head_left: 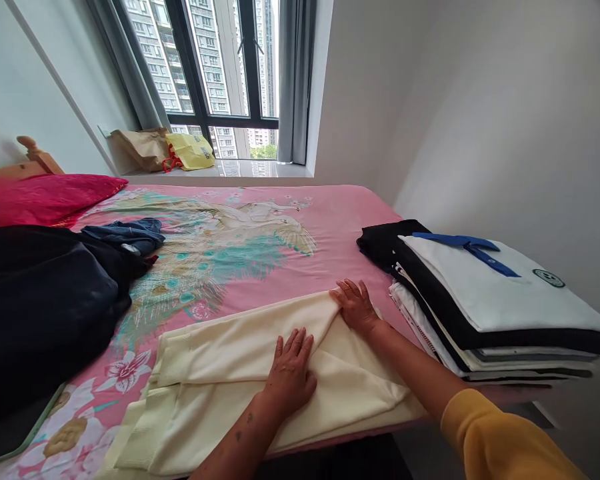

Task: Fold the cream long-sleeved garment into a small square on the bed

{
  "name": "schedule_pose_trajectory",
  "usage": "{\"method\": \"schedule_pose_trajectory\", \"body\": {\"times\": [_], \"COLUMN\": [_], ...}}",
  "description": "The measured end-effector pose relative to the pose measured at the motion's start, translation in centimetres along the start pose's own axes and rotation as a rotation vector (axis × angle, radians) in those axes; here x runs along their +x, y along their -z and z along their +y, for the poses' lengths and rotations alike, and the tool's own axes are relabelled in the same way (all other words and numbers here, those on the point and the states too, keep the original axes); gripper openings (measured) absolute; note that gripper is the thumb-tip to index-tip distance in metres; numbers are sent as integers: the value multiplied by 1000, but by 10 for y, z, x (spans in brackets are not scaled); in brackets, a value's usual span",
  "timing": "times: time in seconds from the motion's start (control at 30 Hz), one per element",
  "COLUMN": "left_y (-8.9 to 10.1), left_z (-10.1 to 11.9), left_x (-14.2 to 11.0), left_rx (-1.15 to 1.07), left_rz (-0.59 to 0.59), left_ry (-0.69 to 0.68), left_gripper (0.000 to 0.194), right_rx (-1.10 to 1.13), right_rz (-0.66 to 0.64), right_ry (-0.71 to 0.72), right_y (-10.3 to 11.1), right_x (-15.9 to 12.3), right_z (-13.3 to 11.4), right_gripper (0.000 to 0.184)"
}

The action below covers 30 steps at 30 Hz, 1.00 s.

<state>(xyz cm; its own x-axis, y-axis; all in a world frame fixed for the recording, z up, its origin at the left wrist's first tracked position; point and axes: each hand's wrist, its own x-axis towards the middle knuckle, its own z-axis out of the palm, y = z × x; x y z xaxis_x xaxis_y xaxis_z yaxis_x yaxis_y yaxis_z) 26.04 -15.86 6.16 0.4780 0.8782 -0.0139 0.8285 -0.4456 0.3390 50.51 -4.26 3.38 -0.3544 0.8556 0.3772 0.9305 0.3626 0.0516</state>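
A cream-coloured garment (215, 373) lies spread near the front edge of the bed, partly folded over itself. My left hand (291, 368) rests flat on its middle, fingers stretched out. My right hand (354, 304) presses flat on the garment's far right corner, fingers apart, next to the stack of folded clothes. Neither hand grips anything.
A stack of folded clothes (485, 300) with a white blue-collared shirt on top sits at the bed's right edge. A dark heap of clothing (40, 300) lies left, a red pillow (40, 197) behind it. The pink peacock bedsheet (260, 233) covers the bed. Bags (187, 152) stand on the windowsill.
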Motion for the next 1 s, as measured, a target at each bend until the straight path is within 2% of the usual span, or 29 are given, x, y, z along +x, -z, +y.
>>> {"method": "schedule_pose_trajectory", "body": {"times": [0.07,0.13,0.3,0.43,0.53,0.63,0.73,0.8,0.83,0.9,1.0], "left_y": [-1,-3,-5,7,22,33,37,38,38,40,42], "left_z": [0,-1,-1,-6,-21,-43,-69,-89,-100,-120,-143], "left_x": [0,-1,-6,-7,-2,3,-3,-14,-21,-36,-52], "left_rx": [14,25,2,-99,-121,-20,86,144,171,225,299], "left_rz": [14,17,14,28,128,210,178,114,83,40,23], "left_ry": [-2,-12,-36,-62,-67,10,125,173,194,236,310], "left_gripper": [72,67,63,50,42,44,44,45,47,54,64], "right_rx": [9,33,50,43,72,159,321,368,363,305,171], "right_rz": [-30,-58,-43,-6,2,-38,-181,-323,-390,-478,-471], "right_ry": [34,-8,-231,-389,-359,-252,-129,-98,-113,-226,-493], "right_y": [-2,-2,-3,12,32,46,45,36,29,14,-4], "right_x": [6,8,-7,-10,5,22,28,26,25,20,13], "right_z": [2,5,11,5,-28,-88,-145,-160,-158,-137,-89], "right_gripper": [40,41,47,50,47,46,52,58,61,68,74]}}
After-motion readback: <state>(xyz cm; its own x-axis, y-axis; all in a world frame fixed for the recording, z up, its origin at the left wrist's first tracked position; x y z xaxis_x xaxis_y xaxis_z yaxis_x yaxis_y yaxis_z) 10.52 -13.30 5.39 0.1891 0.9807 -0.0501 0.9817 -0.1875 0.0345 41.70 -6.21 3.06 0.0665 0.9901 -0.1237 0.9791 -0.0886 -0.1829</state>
